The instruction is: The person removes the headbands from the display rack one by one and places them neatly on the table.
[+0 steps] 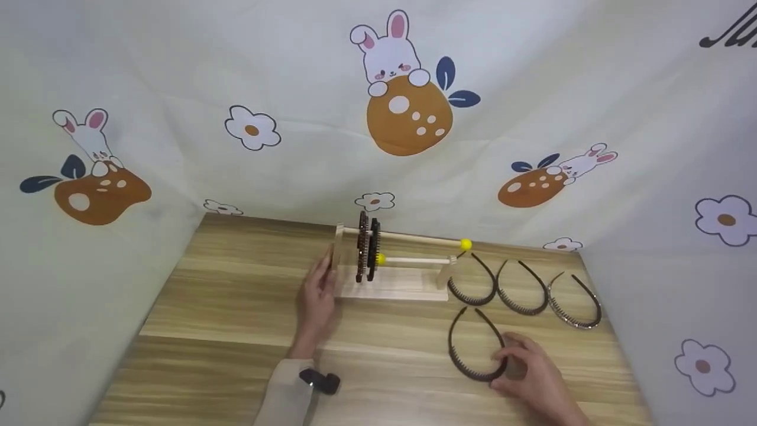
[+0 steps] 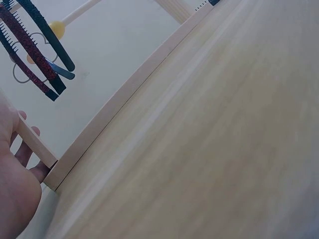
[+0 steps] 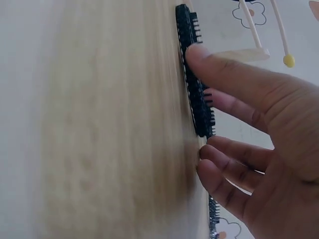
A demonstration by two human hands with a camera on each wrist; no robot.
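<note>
A light wooden rack (image 1: pixel 391 291) with two yellow-tipped rods stands toward the back of the table; toothed headbands (image 1: pixel 373 248) hang on it near its left upright. My left hand (image 1: pixel 316 299) grips that upright from the outer side, its fingers (image 2: pixel 24 152) reaching past the board. At the front right, a dark toothed headband (image 1: pixel 454 349) lies close over the table. The right hand (image 1: pixel 535 373) holds this headband by its right side, thumb on the near face, forefinger behind. In the right wrist view, the other fingers curl below the band (image 3: pixel 192 74).
Behind the held headband lie three more in a row: a dark one (image 1: pixel 476 303) by the rack's right end, another dark one (image 1: pixel 526 312), and a sparkly one (image 1: pixel 582 325) farthest right. A printed cloth (image 1: pixel 307 171) walls the wooden table (image 1: pixel 225 278).
</note>
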